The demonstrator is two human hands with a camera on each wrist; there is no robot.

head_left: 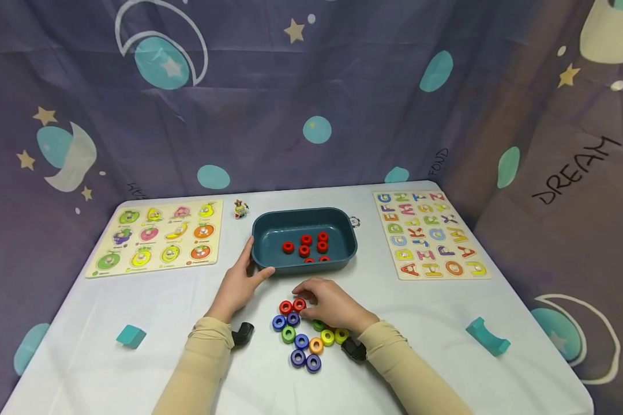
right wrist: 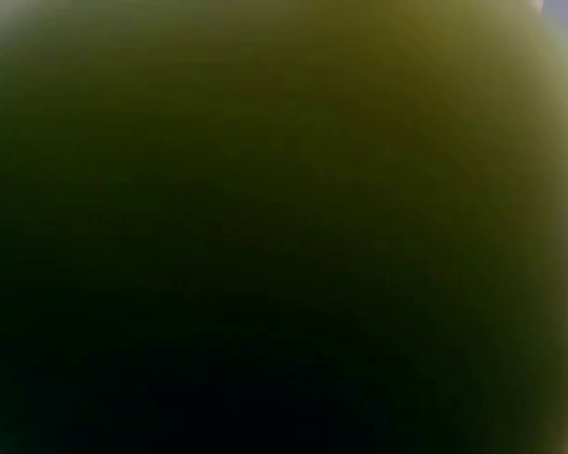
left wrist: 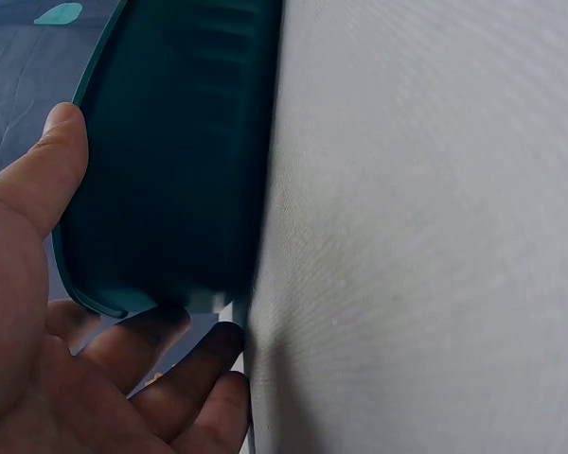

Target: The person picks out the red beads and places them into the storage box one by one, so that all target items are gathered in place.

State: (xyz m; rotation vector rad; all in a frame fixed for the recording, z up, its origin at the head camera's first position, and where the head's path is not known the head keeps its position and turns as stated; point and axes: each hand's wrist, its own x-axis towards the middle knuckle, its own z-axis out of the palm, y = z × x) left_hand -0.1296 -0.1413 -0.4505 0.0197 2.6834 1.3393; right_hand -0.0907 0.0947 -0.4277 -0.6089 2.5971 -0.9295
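My left hand (head_left: 236, 288) holds the near left corner of a dark teal tray (head_left: 303, 269). In the left wrist view its thumb (left wrist: 66, 142) lies on the tray rim, fingers curled against the end wall. Several red rings (head_left: 304, 251) lie inside the tray. My right hand (head_left: 332, 302) bends over the loose rings in front of it, thumb and fingertips right at a red ring (head_left: 299, 305); I cannot tell whether they pinch it. Another red ring (head_left: 286, 307) lies beside it. The right wrist view is dark and blurred, filled by something yellow-green very close.
Blue, purple, green (head_left: 288, 334), yellow (head_left: 327, 336) and orange rings (head_left: 316, 346) lie below the right hand. A fruit puzzle board (head_left: 156, 236) stands left, a letter board (head_left: 431, 236) right. A small figurine (head_left: 240, 208), a teal block (head_left: 131, 336) and a teal arch (head_left: 488, 337) are about.
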